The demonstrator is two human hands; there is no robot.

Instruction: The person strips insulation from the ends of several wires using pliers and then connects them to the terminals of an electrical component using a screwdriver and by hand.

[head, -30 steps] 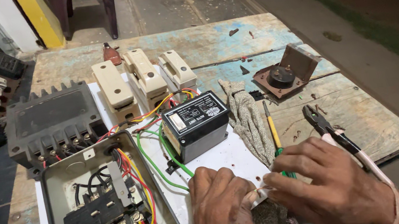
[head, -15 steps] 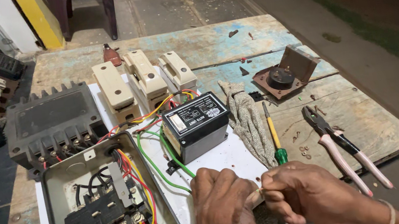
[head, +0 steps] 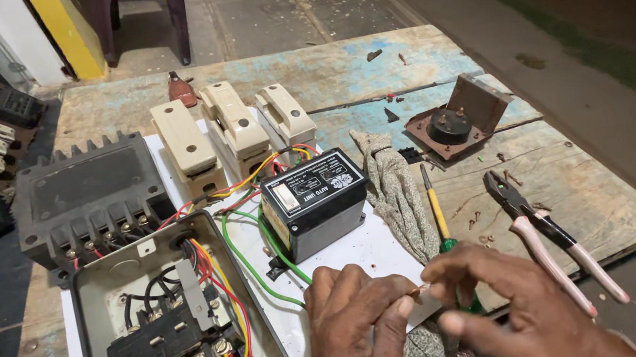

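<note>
Both hands meet at the near edge of the worn wooden table (head: 337, 76). The left hand (head: 356, 330) and the right hand (head: 509, 301) pinch a small thin piece (head: 419, 292) between them, likely a wire end, though it is too small to tell for sure. The left thumb and forefinger are closed on one end of it, and the fingers of the right hand are closed on the other. Under the hands lies a white board (head: 378, 249).

Just beyond the left hand stands a black box unit (head: 313, 204) with a pale label, with green wires (head: 252, 270) running from it towards an open grey metal enclosure (head: 172, 323) at the left. Inside that enclosure sits a black contactor (head: 163, 345) with red, yellow and black leads. Behind the enclosure rests a dark ribbed cover (head: 88, 194). Three cream switch housings (head: 232, 128) stand in a row behind the box unit.

Beside the right hand lie a knitted grey glove (head: 395, 192) and a screwdriver with a yellow shaft (head: 437, 211). Pliers with pale handles (head: 551, 241) lie to the right, apart from the hand. Farther back rests a small brown hinged box (head: 455, 118) with a round black part.
</note>
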